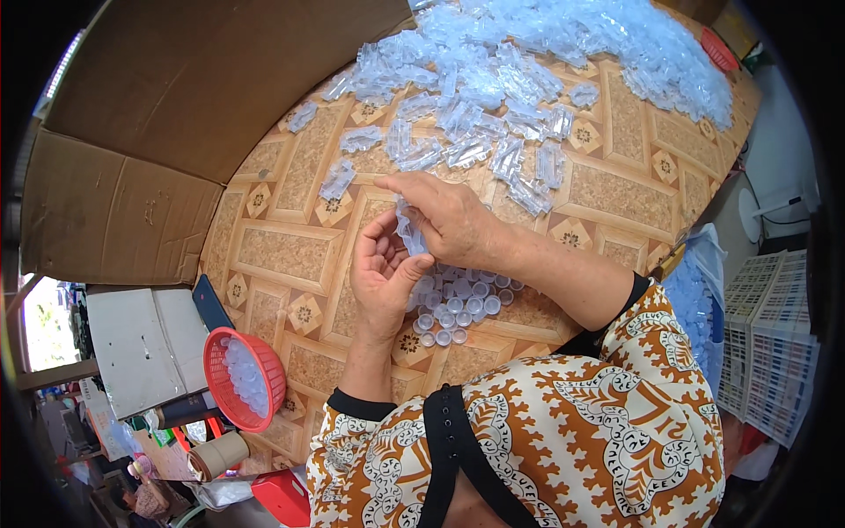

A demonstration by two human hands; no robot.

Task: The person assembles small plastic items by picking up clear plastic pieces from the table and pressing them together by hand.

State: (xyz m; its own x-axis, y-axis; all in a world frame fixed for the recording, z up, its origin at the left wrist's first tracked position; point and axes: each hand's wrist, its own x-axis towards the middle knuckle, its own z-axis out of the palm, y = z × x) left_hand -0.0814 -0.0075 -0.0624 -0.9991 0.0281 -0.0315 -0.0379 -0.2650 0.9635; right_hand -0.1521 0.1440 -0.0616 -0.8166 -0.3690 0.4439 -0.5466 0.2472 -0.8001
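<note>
Between my hands is a clear plastic piece (407,231), long and ridged, tilted upright above the table. My left hand (383,273) curls round its lower end, thumb pressed against it. From the right, my right hand (444,216) grips its upper part; some of those fingers are hidden behind the hand. Just below my hands lie several small round clear caps (456,306), partly covered by my right wrist. Beyond my fingers, similar clear plastic pieces (466,132) are scattered over the table.
A large heap of clear pieces (563,40) covers the far end of the patterned table (286,255). Tall cardboard (176,97) walls the left side. A red basket (273,370) with clear parts stands at the left edge. Stacked printed sheets (766,334) and a bag of parts (691,295) are at right.
</note>
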